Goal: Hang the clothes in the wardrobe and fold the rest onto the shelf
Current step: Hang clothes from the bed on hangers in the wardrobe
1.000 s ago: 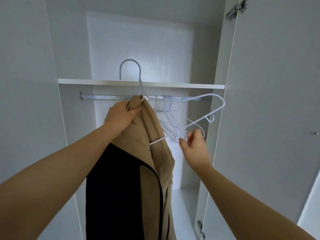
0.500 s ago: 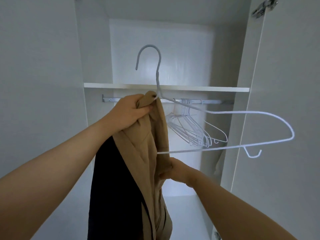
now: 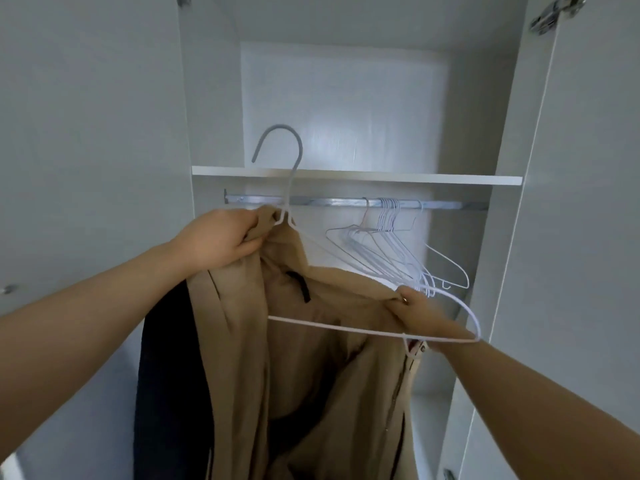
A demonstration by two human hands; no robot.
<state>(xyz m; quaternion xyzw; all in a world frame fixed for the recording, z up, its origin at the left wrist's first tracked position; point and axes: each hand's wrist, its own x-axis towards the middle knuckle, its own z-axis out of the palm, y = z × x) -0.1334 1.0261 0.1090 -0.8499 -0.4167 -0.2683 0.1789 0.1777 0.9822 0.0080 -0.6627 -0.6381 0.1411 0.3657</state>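
We hold the tan jacket (image 3: 301, 358) just below the rail (image 3: 329, 202). Our left hand (image 3: 221, 240) grips its collar at the white hanger (image 3: 346, 326) neck. Our right hand (image 3: 424, 317) pinches the other shoulder beside the hanger's arm. The hook is not yet on the rail.

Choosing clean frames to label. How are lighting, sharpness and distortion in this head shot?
Head view: glare washes the back panel above the shelf; the empty hangers look soft; the wide lens bows the right door; the dark garment beside the tan jacket shows no detail.
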